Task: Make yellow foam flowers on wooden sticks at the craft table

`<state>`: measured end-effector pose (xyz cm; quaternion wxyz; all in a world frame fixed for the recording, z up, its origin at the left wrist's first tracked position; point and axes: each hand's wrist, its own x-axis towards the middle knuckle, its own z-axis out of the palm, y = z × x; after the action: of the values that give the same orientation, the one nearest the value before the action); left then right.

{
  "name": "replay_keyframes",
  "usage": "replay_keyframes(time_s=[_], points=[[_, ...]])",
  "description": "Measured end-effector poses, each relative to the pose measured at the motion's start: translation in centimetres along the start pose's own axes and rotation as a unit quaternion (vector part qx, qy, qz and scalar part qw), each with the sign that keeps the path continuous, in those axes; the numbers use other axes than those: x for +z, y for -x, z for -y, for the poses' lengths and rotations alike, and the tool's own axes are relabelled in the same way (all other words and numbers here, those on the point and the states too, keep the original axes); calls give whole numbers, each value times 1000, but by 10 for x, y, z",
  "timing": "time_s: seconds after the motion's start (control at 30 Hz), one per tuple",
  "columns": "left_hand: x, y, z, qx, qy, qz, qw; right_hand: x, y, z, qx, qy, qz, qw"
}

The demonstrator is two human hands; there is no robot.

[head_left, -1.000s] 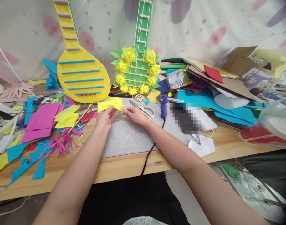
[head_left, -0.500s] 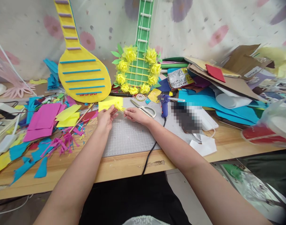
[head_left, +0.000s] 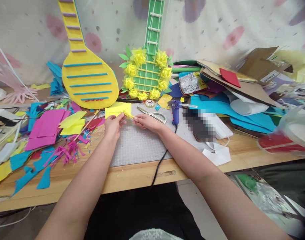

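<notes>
Between my two hands is a small yellow paper flower [head_left: 126, 113], above the far part of the grey cutting mat [head_left: 139, 146]. My left hand [head_left: 113, 124] pinches its left side between thumb and fingers. At the flower's lower right end, my right hand [head_left: 145, 122] is closed on it with the fingertips together. A flat yellow paper sheet [head_left: 111, 110] lies just behind the flower. Scissors [head_left: 157, 116] rest beyond my right hand, partly covered by it. The blue glue gun [head_left: 176, 111] stands to the right, its cord running toward the table's front edge.
Behind, a green paper guitar [head_left: 152, 43] with yellow flowers and a yellow paper lute [head_left: 89, 78] lean on the curtain. Coloured paper scraps [head_left: 46, 128] cover the left side. At the right are a blurred-out dark object [head_left: 199, 126], blue sheets [head_left: 217, 108] and a plastic-covered bucket [head_left: 280, 143].
My right hand has shifted slightly to the right and its fingers have curled more. My left hand stays nearly where it was, still pinching the flower.
</notes>
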<state>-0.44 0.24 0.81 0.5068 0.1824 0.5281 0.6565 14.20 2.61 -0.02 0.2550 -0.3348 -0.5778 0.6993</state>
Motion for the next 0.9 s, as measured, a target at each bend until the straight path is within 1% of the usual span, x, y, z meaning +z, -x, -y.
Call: replay_keyframes(time_s=[0.1, 0.23, 0.4, 0.73, 0.83, 0.9], points=[[1, -1, 2, 6, -4, -6, 1000, 0, 0, 0, -4, 3, 12, 1000], [2, -2, 1, -4, 0, -3, 1000, 0, -1, -1, -3, -14, 23, 1000], [1, 0, 0, -7, 17, 9, 1000, 0, -1, -1, -2, -32, 5, 999], [0, 0, 7, 36, 45, 6, 998, 3, -2, -1, 1, -29, 2, 1000], [-1, -2, 6, 30, 49, 10, 998, 6, -2, -1, -9, -26, -2, 1000], [-2, -3, 5, 19, 50, 16, 998, 7, -1, 0, -9, -35, 7, 999]])
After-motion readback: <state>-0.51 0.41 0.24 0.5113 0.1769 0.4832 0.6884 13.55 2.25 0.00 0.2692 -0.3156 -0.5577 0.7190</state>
